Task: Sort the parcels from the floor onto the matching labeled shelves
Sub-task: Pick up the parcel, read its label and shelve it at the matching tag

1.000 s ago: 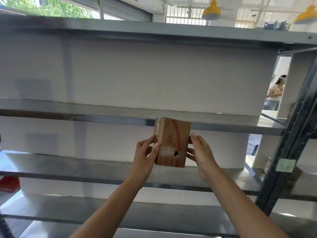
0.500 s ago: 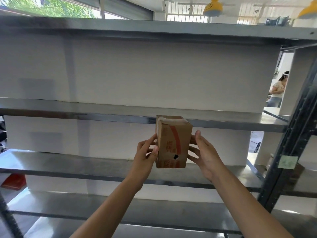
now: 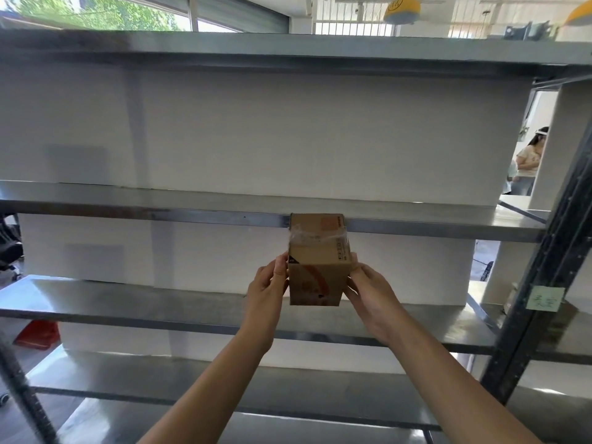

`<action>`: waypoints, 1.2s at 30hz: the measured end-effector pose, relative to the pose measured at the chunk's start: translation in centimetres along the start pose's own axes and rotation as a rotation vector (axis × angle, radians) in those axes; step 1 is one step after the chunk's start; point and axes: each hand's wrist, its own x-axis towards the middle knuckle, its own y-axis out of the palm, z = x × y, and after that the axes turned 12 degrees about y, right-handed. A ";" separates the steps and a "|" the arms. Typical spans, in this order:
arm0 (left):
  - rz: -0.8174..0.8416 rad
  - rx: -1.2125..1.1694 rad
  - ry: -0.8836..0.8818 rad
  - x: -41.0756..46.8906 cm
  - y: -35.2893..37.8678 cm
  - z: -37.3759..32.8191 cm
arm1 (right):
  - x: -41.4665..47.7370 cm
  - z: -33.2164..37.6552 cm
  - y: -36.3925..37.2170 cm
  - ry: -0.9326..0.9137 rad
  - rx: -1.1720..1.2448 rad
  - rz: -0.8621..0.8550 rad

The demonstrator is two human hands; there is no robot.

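Mid-placement: small taped cardboard parcel (image 3: 317,264) pinched between left hand (image 3: 267,288) and right hand (image 3: 368,291) before the steel shelves (image 3: 160,216), needing label check, then setting down.

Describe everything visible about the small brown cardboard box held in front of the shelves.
The small brown cardboard box is a plain carton with orange-red printing on its near face and an orange patch on top. Clear tape wraps its upper part, and a small printed label sits near the right edge. It is tipped so both top and front show. The left hand and right hand press its sides, holding it in the air before the grey metal shelf.
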 end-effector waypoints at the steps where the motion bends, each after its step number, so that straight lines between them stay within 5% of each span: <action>1: -0.007 -0.014 -0.002 -0.1 -0.1 0.0 | -0.1 0.0 0.1 -0.007 -0.021 0.011; 17: -0.025 0.081 0.190 -0.2 -1.7 -0.5 | 0.1 -0.5 0.9 -0.051 -0.009 -0.010; 28: 0.031 0.055 0.142 -0.3 -2.8 -0.7 | 1.3 -1.1 0.3 -0.069 0.201 0.213; 36: -0.020 -0.032 0.148 -0.7 -3.1 -0.9 | 1.8 -0.8 0.2 -0.135 0.039 0.253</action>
